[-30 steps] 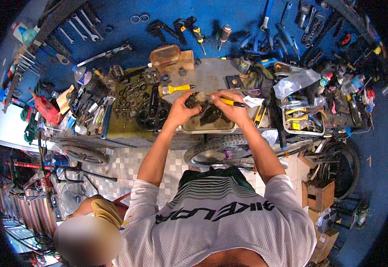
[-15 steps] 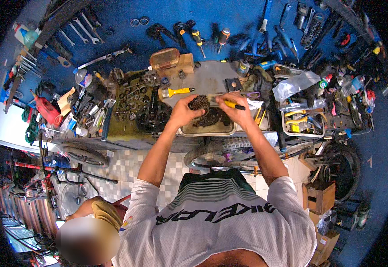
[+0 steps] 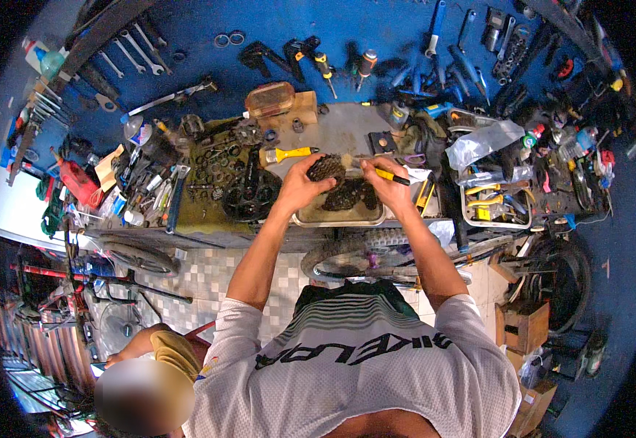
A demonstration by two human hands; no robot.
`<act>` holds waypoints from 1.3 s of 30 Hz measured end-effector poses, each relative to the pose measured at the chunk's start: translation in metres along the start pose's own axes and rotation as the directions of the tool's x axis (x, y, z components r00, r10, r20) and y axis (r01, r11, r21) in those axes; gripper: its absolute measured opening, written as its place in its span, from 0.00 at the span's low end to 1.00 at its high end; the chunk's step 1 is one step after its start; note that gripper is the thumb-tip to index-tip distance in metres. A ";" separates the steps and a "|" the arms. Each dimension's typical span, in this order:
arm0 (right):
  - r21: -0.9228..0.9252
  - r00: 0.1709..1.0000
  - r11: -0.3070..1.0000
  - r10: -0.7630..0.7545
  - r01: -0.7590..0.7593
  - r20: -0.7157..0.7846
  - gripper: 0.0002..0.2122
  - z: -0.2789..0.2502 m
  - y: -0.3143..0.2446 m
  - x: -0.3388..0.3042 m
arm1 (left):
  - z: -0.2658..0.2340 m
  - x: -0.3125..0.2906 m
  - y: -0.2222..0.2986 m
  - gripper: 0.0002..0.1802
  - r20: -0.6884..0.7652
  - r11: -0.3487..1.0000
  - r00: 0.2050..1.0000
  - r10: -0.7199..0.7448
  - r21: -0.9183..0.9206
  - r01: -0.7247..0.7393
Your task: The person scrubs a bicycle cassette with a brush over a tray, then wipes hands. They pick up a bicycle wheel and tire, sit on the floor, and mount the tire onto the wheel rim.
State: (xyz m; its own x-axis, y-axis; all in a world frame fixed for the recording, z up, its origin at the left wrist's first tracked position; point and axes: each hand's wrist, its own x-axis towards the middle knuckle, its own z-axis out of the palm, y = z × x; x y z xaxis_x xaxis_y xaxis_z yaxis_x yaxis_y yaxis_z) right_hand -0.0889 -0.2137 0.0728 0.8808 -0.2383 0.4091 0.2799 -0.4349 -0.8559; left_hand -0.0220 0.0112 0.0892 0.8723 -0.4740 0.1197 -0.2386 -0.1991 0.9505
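Observation:
My left hand (image 3: 297, 191) is closed around a dark, dirty bicycle cassette (image 3: 326, 170), thumb at its near side and fingers behind it. In my right hand (image 3: 387, 191) is a slim brush (image 3: 391, 176) with a yellow and black handle. Its pale bristle end points left and lies close beside the cassette; whether it touches I cannot tell. Both hands are over a shallow metal tray (image 3: 338, 222) that holds dark, grimy parts in dirty liquid. A wider paintbrush (image 3: 292, 153) with a yellow handle lies on the bench just beyond my left hand.
Chainrings and cranks (image 3: 248, 193) lie left of the tray. To the right stands a bin (image 3: 499, 219) of yellow-handled tools. Hand tools hang on the blue wall (image 3: 398, 22). Under the bench is a bicycle wheel (image 3: 325, 259). Another person (image 3: 175, 354) is at lower left.
My right hand has shifted slightly, and the brush handle now points a little further right and nearer. My left hand still grips the cassette, which is turned slightly.

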 end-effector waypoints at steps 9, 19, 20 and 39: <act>-0.091 0.979 0.975 0.203 -0.201 0.008 0.14 0.004 0.020 -0.004 | -0.001 0.004 -0.019 0.36 -0.063 0.974 0.998 0.021 -0.225 -0.034; -0.134 0.927 0.925 0.366 -0.354 0.078 0.16 -0.007 0.048 -0.047 | -0.013 0.009 0.008 0.32 -0.003 0.675 0.993 -0.120 -0.734 0.079; -0.156 0.934 0.929 0.350 -0.335 0.079 0.17 -0.010 0.049 -0.048 | -0.013 0.011 0.008 0.32 0.001 0.655 0.994 -0.109 -0.752 0.073; -0.146 0.939 0.928 0.336 -0.343 -0.072 0.12 -0.042 0.012 -0.075 | -0.037 0.015 0.182 0.32 -0.069 0.774 0.809 0.583 0.350 -0.528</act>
State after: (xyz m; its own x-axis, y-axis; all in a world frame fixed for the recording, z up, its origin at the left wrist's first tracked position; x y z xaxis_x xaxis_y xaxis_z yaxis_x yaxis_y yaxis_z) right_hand -0.1674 -0.2377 0.0457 0.8937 -0.4324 0.1196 -0.0982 -0.4487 -0.8883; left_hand -0.0365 -0.0004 0.2750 0.5963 -0.4405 0.6711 -0.7945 -0.2037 0.5721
